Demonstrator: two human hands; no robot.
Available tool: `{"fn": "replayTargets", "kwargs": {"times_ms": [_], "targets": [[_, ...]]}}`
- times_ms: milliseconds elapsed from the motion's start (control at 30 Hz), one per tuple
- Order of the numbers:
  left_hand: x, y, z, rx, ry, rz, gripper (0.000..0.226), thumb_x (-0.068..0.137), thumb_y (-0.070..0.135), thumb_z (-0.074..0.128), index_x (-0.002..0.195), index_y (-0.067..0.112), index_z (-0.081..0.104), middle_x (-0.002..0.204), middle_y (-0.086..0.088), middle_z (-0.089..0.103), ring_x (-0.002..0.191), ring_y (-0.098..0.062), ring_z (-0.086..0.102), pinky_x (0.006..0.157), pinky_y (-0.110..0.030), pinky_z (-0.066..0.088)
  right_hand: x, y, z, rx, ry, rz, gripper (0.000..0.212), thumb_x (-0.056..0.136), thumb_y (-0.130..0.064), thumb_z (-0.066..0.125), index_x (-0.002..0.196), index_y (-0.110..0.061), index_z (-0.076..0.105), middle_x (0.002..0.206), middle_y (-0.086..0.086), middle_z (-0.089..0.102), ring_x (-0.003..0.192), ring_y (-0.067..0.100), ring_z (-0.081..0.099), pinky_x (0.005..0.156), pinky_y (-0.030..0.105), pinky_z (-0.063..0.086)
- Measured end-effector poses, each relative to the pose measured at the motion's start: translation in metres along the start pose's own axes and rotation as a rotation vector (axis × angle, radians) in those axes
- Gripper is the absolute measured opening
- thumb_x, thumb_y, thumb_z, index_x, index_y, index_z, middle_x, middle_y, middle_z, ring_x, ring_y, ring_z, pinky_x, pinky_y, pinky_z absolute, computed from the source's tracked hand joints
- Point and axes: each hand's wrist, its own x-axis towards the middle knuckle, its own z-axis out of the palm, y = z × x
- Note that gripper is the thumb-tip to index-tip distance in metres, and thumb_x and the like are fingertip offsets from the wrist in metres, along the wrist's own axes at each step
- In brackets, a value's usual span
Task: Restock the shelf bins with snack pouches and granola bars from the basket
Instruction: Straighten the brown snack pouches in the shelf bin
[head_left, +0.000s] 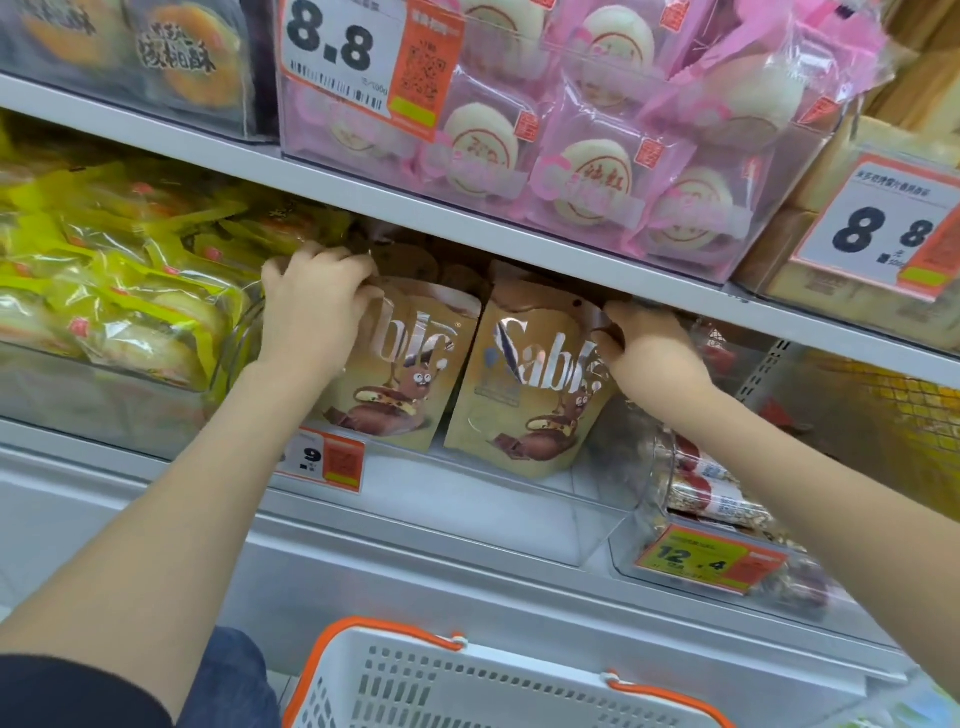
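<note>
Both hands pinch upright pouch tops at frame centre: left hand (317, 296) the left pouch (400, 374), right hand (649, 343) the right pouch (530, 395).

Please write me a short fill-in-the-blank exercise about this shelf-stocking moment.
1. Each hand grips the top of a tan ____ pouch.
2. The left hand holds the pouch beside the ____ packets.
3. The basket has ____ handles.
4. The bin above holds ____ packets.

Missing words: Sable; yellow; orange; pink

Glossy foil-sheened Sablé pouches (524, 384), clear smooth plastic bin (519, 525), matt white perforated plastic basket (467, 691), shiny pink wrappers (597, 171).
</note>
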Motion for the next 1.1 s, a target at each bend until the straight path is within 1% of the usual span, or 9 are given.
{"fn": "replayTargets", "kwargs": {"times_ms": [200, 300, 433, 533, 600, 667, 767, 867, 1100], "targets": [[-0.002, 0.003, -0.005, -0.004, 0.046, -0.003, 0.013, 0.086, 0.020, 0.064, 0.095, 0.010, 0.065, 0.093, -0.014, 0.066, 0.099, -0.037, 0.052, 0.092, -0.049, 0.032, -0.007, -0.013, 0.006, -0.130, 0.029, -0.022, 0.020, 0.095, -0.020, 0.049, 0.113, -0.011, 0.049, 0.090, 0.011, 0.057, 0.080, 0.033, 0.056, 0.060, 0.033, 0.041], [-0.009, 0.000, -0.006, 0.042, 0.089, 0.081, 0.023, 0.080, 0.016, 0.070, 0.101, 0.010, 0.062, 0.095, -0.014, 0.065, 0.102, -0.036, 0.050, 0.097, -0.051, 0.029, -0.011, -0.014, 0.009, -0.235, 0.130, -0.091, 0.050, 0.083, -0.018, 0.065, 0.130, -0.017, 0.047, 0.110, 0.011, 0.061, 0.098, 0.036, 0.057, 0.072, 0.040, 0.046], [-0.021, -0.004, -0.011, 0.057, 0.081, 0.175, 0.062, 0.067, 0.015, 0.079, 0.123, 0.011, 0.052, 0.118, -0.017, 0.055, 0.116, -0.037, 0.042, 0.101, -0.051, 0.031, -0.018, -0.006, 0.014, -0.450, 0.279, -0.244, 0.085, 0.055, -0.015, 0.084, 0.133, -0.024, 0.051, 0.122, 0.009, 0.060, 0.110, 0.032, 0.052, 0.088, 0.046, 0.039], [-0.035, -0.009, -0.016, 0.101, 0.048, 0.160, 0.091, 0.062, 0.019, 0.084, 0.140, 0.016, 0.036, 0.138, -0.024, 0.035, 0.129, -0.041, 0.027, 0.109, -0.056, 0.025, -0.030, -0.008, 0.018, -0.454, 0.370, -0.434, 0.071, 0.067, -0.012, 0.068, 0.135, -0.024, 0.049, 0.133, 0.010, 0.051, 0.118, 0.030, 0.044, 0.091, 0.044, 0.032], [-0.038, -0.010, -0.019, 0.113, 0.065, 0.206, 0.089, 0.060, 0.017, 0.084, 0.134, 0.014, 0.036, 0.136, -0.022, 0.029, 0.126, -0.041, 0.028, 0.107, -0.055, 0.027, -0.034, -0.013, 0.021, -0.426, 0.390, -0.610, 0.044, 0.072, -0.009, 0.065, 0.114, -0.018, 0.057, 0.114, 0.010, 0.059, 0.103, 0.032, 0.053, 0.080, 0.041, 0.040], [-0.039, -0.012, -0.018, 0.151, 0.077, 0.315, 0.079, 0.056, 0.016, 0.085, 0.119, 0.012, 0.038, 0.125, -0.014, 0.029, 0.119, -0.039, 0.032, 0.108, -0.059, 0.024, -0.033, -0.017, 0.025, -0.383, 0.275, -0.871, 0.033, 0.069, -0.010, 0.075, 0.095, -0.016, 0.056, 0.094, 0.007, 0.060, 0.085, 0.029, 0.057, 0.070, 0.037, 0.047], [-0.039, -0.012, -0.016, 0.239, -0.004, 0.348, 0.102, 0.038, 0.033, 0.092, 0.123, 0.015, 0.037, 0.136, -0.015, 0.027, 0.131, -0.038, 0.024, 0.104, -0.070, 0.007, -0.025, -0.021, 0.037, -0.418, 0.084, -1.137, 0.030, 0.077, -0.016, 0.063, 0.105, -0.024, 0.058, 0.121, 0.004, 0.061, 0.113, 0.027, 0.057, 0.092, 0.041, 0.045], [-0.036, -0.008, -0.015, 0.310, -0.120, 0.346, 0.134, 0.031, 0.048, 0.091, 0.144, 0.028, 0.023, 0.153, -0.017, 0.013, 0.141, -0.042, 0.006, 0.099, -0.075, 0.003, -0.012, -0.027, 0.046, -0.560, -0.043, -1.163, 0.063, 0.075, -0.013, 0.050, 0.135, -0.032, 0.049, 0.153, 0.001, 0.033, 0.143, 0.027, 0.027, 0.108, 0.055, 0.025], [-0.012, -0.012, 0.014, 0.540, -0.337, 0.621, 0.162, 0.018, 0.068, 0.081, 0.148, 0.036, -0.010, 0.158, -0.015, -0.006, 0.144, -0.038, -0.007, 0.094, -0.080, -0.003, 0.000, -0.027, 0.062, -0.736, -0.206, -1.168, 0.101, 0.069, -0.015, 0.071, 0.151, -0.036, 0.017, 0.161, 0.001, 0.001, 0.147, 0.025, -0.007, 0.108, 0.064, -0.014]]}}
